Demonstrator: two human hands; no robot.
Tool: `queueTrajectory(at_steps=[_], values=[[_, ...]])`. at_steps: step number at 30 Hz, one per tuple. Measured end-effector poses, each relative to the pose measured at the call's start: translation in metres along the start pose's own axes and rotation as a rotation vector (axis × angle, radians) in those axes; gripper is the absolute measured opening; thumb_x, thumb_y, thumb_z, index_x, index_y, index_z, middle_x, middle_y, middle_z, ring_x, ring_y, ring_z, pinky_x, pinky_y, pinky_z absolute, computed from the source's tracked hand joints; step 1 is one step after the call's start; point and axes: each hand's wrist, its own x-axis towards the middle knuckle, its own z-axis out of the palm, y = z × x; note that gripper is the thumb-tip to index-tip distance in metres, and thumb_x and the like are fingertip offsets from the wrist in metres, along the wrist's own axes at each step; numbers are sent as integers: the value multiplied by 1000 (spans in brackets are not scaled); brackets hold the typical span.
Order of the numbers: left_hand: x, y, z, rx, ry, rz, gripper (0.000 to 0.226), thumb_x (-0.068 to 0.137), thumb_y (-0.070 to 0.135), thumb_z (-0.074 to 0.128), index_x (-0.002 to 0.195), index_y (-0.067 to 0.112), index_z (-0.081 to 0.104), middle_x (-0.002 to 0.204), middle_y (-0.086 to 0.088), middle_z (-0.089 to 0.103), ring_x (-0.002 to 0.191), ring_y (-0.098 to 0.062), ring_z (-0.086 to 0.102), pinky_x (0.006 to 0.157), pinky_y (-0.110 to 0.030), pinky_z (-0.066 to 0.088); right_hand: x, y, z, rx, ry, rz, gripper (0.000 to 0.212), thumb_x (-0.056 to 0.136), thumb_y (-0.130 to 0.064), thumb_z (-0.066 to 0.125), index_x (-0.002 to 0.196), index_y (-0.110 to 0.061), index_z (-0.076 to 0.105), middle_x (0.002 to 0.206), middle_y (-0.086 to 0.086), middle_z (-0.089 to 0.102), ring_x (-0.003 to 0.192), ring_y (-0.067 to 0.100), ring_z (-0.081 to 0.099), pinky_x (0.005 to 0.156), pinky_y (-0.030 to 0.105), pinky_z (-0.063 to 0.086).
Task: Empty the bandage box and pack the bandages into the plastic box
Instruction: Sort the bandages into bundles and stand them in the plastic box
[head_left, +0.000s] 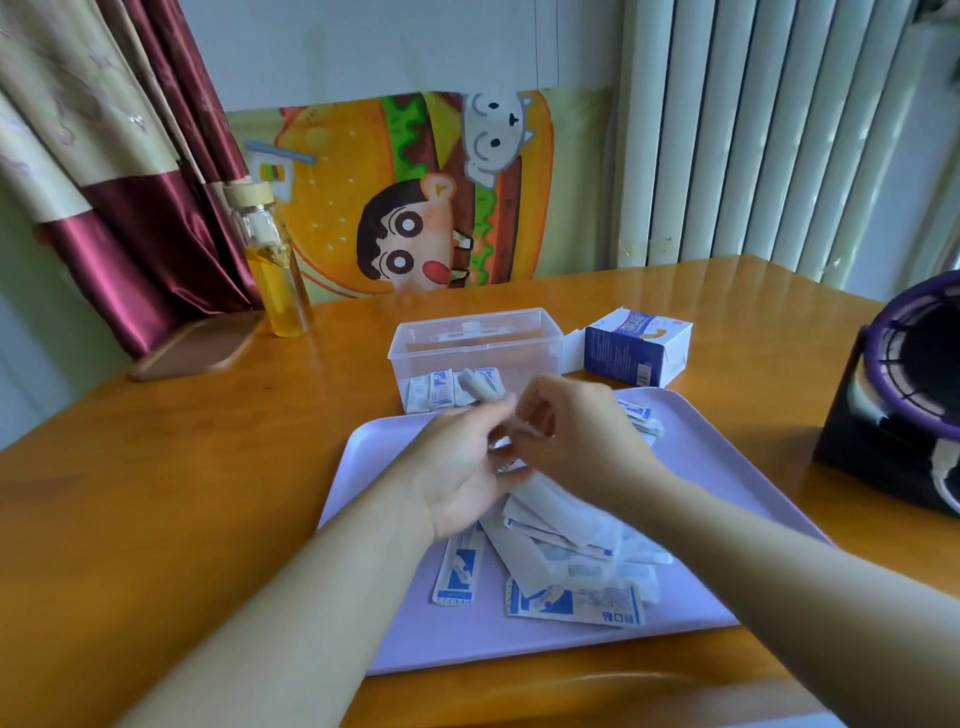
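Observation:
A clear plastic box (475, 343) stands open behind the lilac tray (727, 467), with several wrapped bandages (447, 392) standing along its front wall. The blue-and-white bandage box (636, 345) lies on its side to the right of it, flap open. A loose heap of wrapped bandages (566, 561) lies on the tray. Both hands meet above the heap. My left hand (462, 467) and my right hand (576, 436) hold a small bundle of bandages (540, 491) between them; the fingers are blurred.
A glass bottle (278, 270) of yellow liquid and a brown wooden lid (195, 345) stand at the back left of the orange wooden table (156, 493). A black-and-purple round device (909, 389) sits at the right edge. A cartoon cushion leans behind the table.

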Motion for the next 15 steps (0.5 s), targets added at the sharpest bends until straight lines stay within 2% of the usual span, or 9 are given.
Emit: queueTrajectory(at_steps=[2,3,5,7,10,12,15], values=[[7,-1,-1,-35,40,25,22,99,11,39,90,3,57,70,-8,62,62,-16,60,60,-27,47,0,0,9,-18,-80,-114,16,72,-19,70,82,-14,59,75,-2,63,70,18,59,63,30,47],[9,-1,-5,-59,66,33,20,100,8,38,96,1,57,74,-11,64,64,-18,62,56,-25,50,2,1,8,18,-138,-105,20,71,-23,74,85,-16,60,77,-5,62,69,14,59,62,25,46],[12,0,-19,-66,99,23,21,100,6,37,107,2,55,87,-15,68,70,-22,66,54,-27,55,8,7,2,142,-231,-18,26,70,-33,79,89,-22,64,79,-10,63,65,5,58,60,16,44],[16,0,-36,34,104,7,22,99,7,40,111,8,58,93,-14,71,76,-25,69,61,-34,58,17,12,-1,230,-238,79,28,72,-38,76,93,-24,64,80,-11,65,60,-2,56,59,14,42],[18,0,-53,268,137,29,21,93,1,52,110,10,61,89,-9,72,74,-20,70,58,-32,57,32,11,6,364,-288,255,37,76,-39,74,104,-20,59,81,-5,67,55,2,57,47,15,39],[21,1,-61,354,114,28,22,88,0,58,107,10,63,86,-7,73,73,-18,70,58,-28,55,40,6,15,427,-359,358,44,75,-37,75,110,-16,58,83,1,66,57,8,59,46,17,41],[24,2,-72,351,55,-10,19,89,8,58,108,9,64,93,-9,73,79,-20,70,64,-28,55,49,6,29,289,-355,358,27,76,-34,76,90,-13,66,64,-2,62,46,4,52,43,16,40]])
